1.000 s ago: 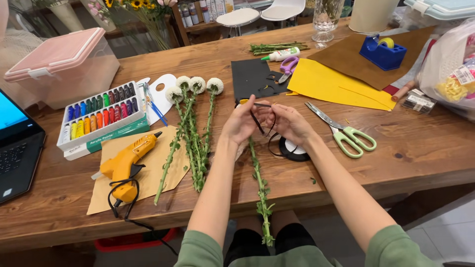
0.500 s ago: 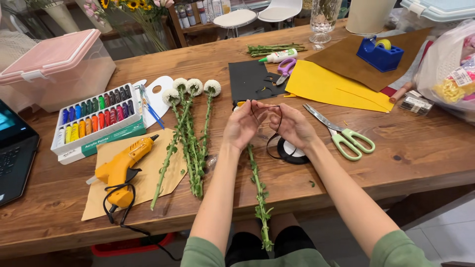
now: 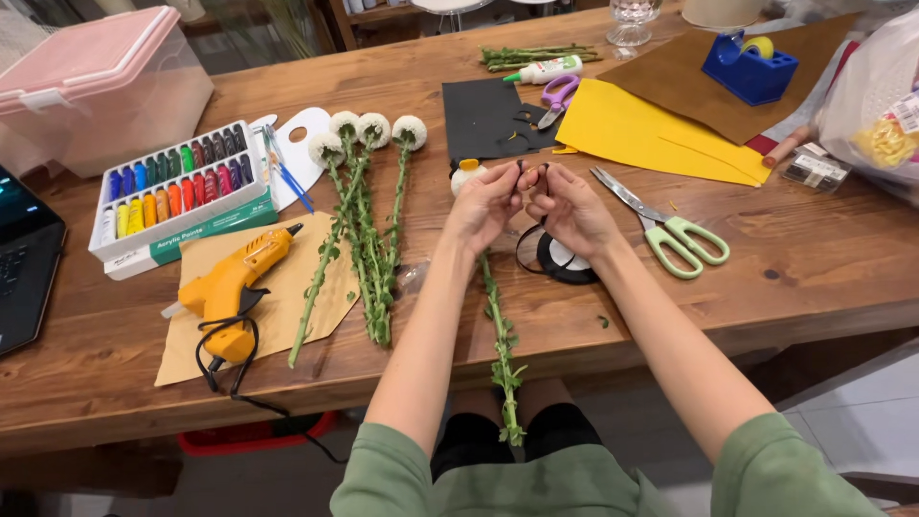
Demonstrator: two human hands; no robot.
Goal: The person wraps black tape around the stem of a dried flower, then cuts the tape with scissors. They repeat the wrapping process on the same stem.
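My left hand (image 3: 486, 203) and my right hand (image 3: 571, 208) meet over the middle of the wooden table (image 3: 402, 91). Their fingertips pinch a thin black ribbon (image 3: 532, 172) that loops down to a black ribbon roll (image 3: 567, 260) under my right wrist. A white round flower head (image 3: 465, 176) peeks out beside my left hand, and its long green stem (image 3: 502, 345) runs toward me past the table edge. Three more white-headed flower stems (image 3: 367, 220) lie to the left.
Green-handled scissors (image 3: 665, 228) lie right of my right hand. Black paper (image 3: 481, 120), yellow paper (image 3: 651, 134), purple scissors (image 3: 558, 96) and a blue tape dispenser (image 3: 750, 67) sit behind. A yellow glue gun (image 3: 235, 282), paint set (image 3: 177, 187), pink-lidded box (image 3: 100, 86) and laptop (image 3: 24, 258) are left.
Both hands stay together over the flower head, fingers working the black ribbon; the camera has drawn slightly closer. Nothing else on the table has moved.
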